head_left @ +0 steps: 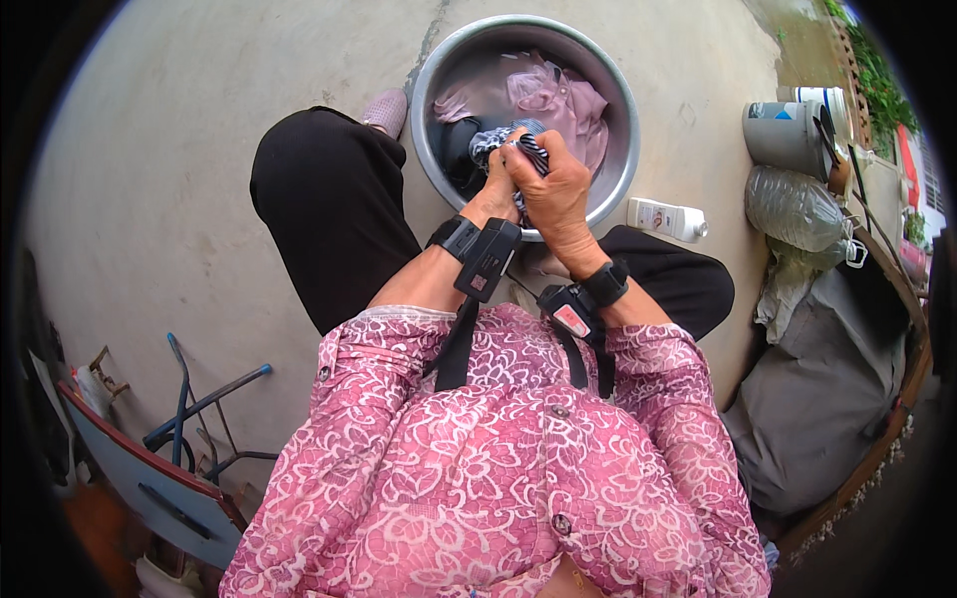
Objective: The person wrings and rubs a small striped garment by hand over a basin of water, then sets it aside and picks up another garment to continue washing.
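A round metal basin (436, 70) stands on the concrete ground in front of my knees. It holds water, a pink garment (558, 98) and a dark garment (461, 145). Both my hands are over the basin's near side, closed together on a bunched dark-and-white striped cloth (498, 143). My left hand (497, 179) grips it from the left, and my right hand (553, 184) wraps over it from the right. Both wrists wear black straps with small devices.
A white bottle (666, 217) lies on the ground right of the basin. Farther right are a grey bucket (783, 135), a clear plastic bag (793, 207) and a grey covered heap (832, 389). A folded metal-framed chair (169, 468) lies at lower left.
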Action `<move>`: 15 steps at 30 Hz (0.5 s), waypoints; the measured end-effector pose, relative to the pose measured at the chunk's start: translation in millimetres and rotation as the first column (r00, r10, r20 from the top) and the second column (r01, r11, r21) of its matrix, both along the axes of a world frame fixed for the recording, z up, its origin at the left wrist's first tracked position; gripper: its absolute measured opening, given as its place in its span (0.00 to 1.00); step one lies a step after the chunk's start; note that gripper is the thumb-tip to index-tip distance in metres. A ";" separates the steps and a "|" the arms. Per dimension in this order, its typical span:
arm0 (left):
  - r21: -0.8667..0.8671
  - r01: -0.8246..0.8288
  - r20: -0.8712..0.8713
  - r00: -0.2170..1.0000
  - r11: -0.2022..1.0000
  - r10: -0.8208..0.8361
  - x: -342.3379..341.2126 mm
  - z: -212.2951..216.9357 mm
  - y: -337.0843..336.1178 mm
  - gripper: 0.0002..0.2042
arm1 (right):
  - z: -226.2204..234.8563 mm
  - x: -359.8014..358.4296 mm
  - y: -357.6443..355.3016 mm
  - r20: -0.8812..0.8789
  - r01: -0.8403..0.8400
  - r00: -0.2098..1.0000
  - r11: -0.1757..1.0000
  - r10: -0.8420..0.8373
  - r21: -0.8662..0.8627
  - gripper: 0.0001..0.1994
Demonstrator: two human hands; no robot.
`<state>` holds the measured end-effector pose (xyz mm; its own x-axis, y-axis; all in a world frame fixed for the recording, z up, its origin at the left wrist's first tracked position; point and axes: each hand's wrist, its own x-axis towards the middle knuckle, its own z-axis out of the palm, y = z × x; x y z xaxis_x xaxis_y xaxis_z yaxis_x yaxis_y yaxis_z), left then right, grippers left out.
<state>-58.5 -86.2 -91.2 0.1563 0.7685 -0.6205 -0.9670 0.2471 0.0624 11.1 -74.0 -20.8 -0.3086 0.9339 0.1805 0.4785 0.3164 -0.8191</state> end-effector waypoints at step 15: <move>-0.132 0.073 -0.143 0.985 0.989 -0.092 7.4 13.4 18.6 0.19 | -42.9 124.0 23.1 -0.045 -0.005 0.999 0.887 -0.018 -0.462 0.30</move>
<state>-51.1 -67.6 -77.8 0.1149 0.6714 -0.7321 -0.9253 0.3405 0.1671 135.1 -50.8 -63.7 -0.3039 0.9172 -0.2577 0.4370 -0.1061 -0.8932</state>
